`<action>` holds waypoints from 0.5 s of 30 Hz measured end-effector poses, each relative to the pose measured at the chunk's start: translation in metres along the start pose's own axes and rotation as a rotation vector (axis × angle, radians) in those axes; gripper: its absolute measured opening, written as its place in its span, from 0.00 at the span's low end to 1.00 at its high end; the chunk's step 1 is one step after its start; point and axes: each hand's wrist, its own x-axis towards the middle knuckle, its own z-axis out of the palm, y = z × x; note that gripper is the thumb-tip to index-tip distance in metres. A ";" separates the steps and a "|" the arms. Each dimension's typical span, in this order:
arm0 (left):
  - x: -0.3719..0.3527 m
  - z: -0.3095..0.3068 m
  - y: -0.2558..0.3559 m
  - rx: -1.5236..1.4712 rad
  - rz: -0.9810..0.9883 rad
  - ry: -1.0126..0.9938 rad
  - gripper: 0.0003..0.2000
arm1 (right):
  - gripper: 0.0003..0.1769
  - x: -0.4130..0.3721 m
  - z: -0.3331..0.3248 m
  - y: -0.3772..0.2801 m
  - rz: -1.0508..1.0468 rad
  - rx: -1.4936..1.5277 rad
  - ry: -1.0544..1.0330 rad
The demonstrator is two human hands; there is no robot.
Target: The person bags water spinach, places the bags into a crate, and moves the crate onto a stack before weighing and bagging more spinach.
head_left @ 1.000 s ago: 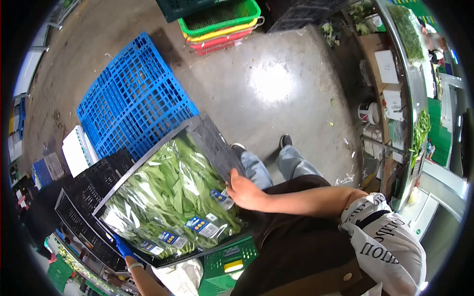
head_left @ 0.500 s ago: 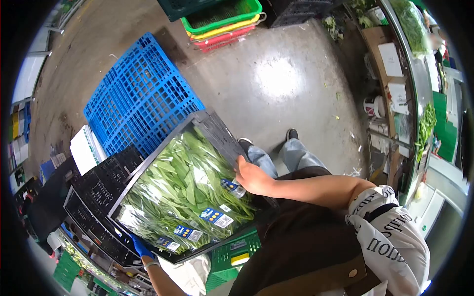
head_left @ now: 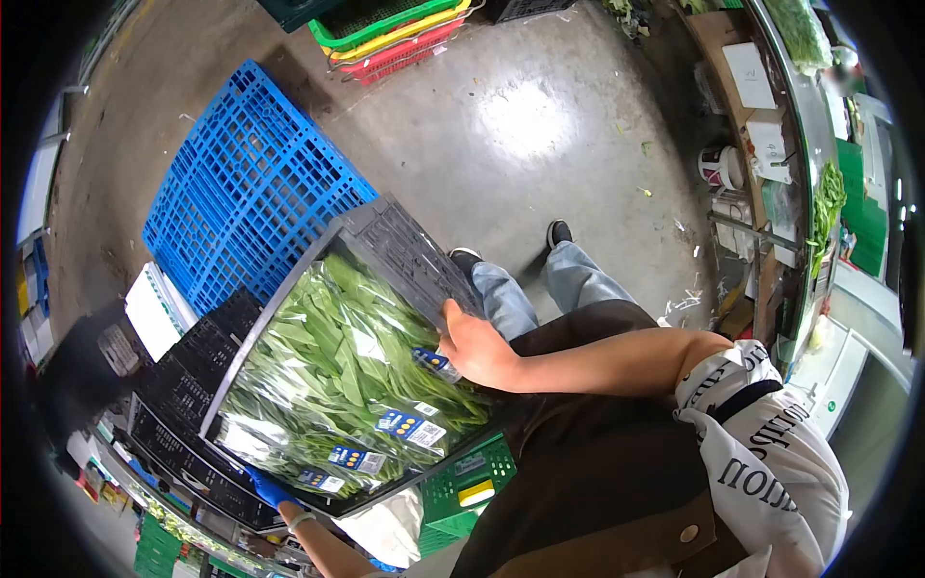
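Note:
A black plastic crate (head_left: 400, 252) filled with bagged leafy greens (head_left: 337, 347) is tilted in front of my body. The clear bags carry blue-and-white labels (head_left: 409, 427). My right hand (head_left: 479, 349), bare, grips the crate's near right rim, with the thumb over the edge. At the lower left, my left hand (head_left: 268, 488) in a blue glove holds the crate's opposite side; its fingers are partly hidden beneath the rim. Under and beside the held crate are other black crates (head_left: 198, 371).
A blue pallet (head_left: 252, 183) lies on the concrete floor beyond the crate. White sheets or boxes (head_left: 154, 310) stand beside it. Stacked green, yellow and red baskets (head_left: 390, 39) are at the top. A green crate (head_left: 453, 496) sits below; a shelf (head_left: 742, 106) runs along the right.
The view has shifted slightly, so floor items sit a little further left and up. Both hands keep their hold on the crate, which has moved slightly left in view.

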 end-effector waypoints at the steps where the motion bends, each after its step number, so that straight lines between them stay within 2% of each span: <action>1: -0.008 0.008 0.016 -0.099 -0.083 0.076 0.27 | 0.14 0.000 0.000 -0.001 0.011 0.006 0.004; 6: 0.001 0.015 0.017 -0.163 0.040 0.083 0.28 | 0.15 0.001 0.006 -0.002 -0.019 0.045 0.028; 7: -0.001 0.019 0.018 -0.321 0.022 0.008 0.29 | 0.15 0.002 0.005 -0.002 -0.012 0.058 0.013; 9: -0.009 0.029 0.024 -0.247 0.031 0.079 0.30 | 0.15 0.001 0.002 0.003 -0.027 0.080 -0.010; 12: 0.033 -0.005 -0.018 -0.114 0.212 -0.098 0.27 | 0.15 0.000 0.003 0.011 -0.059 0.137 -0.019; 15: 0.074 -0.025 -0.020 -0.015 0.285 -0.208 0.26 | 0.15 0.000 0.002 0.012 -0.092 0.149 -0.008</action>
